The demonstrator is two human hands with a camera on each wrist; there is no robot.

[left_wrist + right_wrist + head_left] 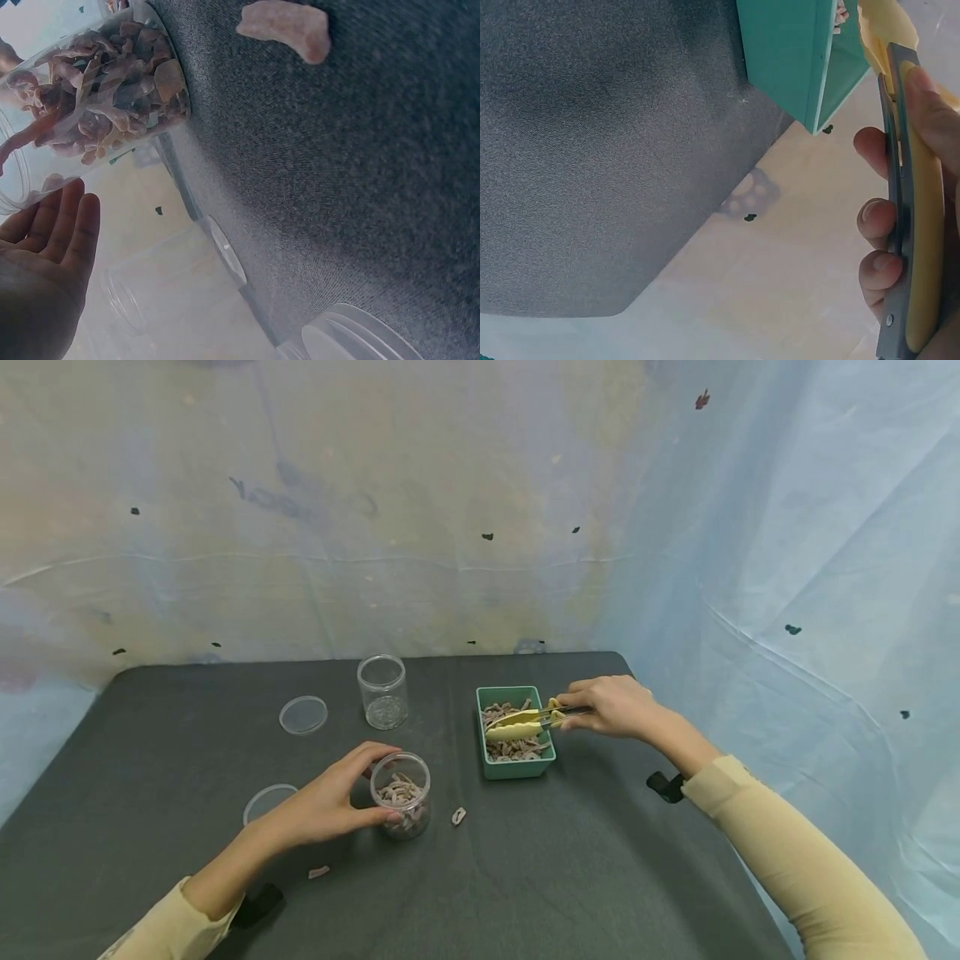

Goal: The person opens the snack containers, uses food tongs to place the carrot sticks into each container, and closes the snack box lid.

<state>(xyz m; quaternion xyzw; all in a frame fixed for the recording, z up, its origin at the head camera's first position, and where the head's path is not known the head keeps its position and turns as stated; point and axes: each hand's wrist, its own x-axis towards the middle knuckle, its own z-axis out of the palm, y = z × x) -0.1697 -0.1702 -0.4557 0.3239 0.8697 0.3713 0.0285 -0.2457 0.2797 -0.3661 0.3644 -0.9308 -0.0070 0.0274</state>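
My left hand (341,806) grips a clear plastic jar (416,827), fingers behind it and thumb on its near side. Brownish dried pieces (112,90) fill part of this lidless jar, which stands on the dark table. In my right hand (611,706) is a pair of yellow-and-grey tongs (911,202), gripped by the handles. Its yellow heads (516,731) reach into a green rectangular tub (519,770) of similar dried pieces. Whether the heads pinch a piece, I cannot tell.
A second clear jar (385,681) stands behind. Two round clear lids lie at the left, one lid (303,715) farther back and one lid (262,797) partly behind my left arm. Loose pieces lie on the table: one piece (458,816) right of the held jar, another piece (318,872) nearer me.
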